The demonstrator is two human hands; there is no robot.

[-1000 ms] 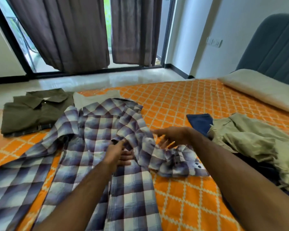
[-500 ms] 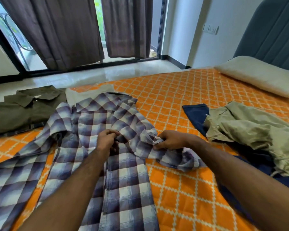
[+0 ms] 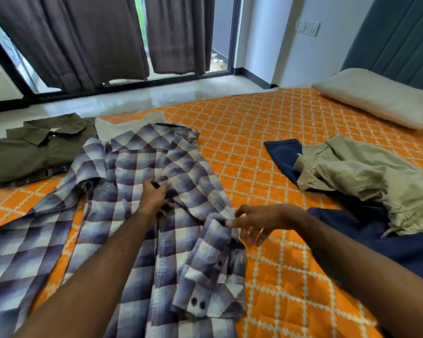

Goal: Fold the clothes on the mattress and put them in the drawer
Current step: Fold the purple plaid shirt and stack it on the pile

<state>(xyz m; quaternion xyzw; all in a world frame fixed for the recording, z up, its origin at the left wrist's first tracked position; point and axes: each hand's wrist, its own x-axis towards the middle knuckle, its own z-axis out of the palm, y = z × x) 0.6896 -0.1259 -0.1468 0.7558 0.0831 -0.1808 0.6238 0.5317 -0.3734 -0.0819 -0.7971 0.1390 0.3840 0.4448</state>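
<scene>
A blue-and-white plaid shirt (image 3: 132, 181) lies spread face down on the orange quilted mattress (image 3: 254, 132). Its right sleeve is folded across the body, with the buttoned cuff (image 3: 198, 303) pointing toward me. The left sleeve (image 3: 22, 245) stretches out to the lower left. My left hand (image 3: 154, 196) presses on the middle of the shirt with its fingers laid forward. At the fold of the right sleeve, my right hand (image 3: 254, 220) touches the cloth's edge with thumb and forefinger, fingers spread loosely. No drawer is in view.
A folded olive shirt (image 3: 34, 152) sits at the far left, with a cream garment (image 3: 122, 125) beside it under the plaid collar. A crumpled khaki garment (image 3: 364, 176) lies on navy clothing (image 3: 286, 157) to the right. A pillow (image 3: 376, 98) lies by the headboard. Curtains (image 3: 83, 40) hang beyond the floor.
Both hands gripped the plaid shirt half a second ago. The right sleeve now lies folded over the body, and both hands have loosened, the right one drawn slightly right.
</scene>
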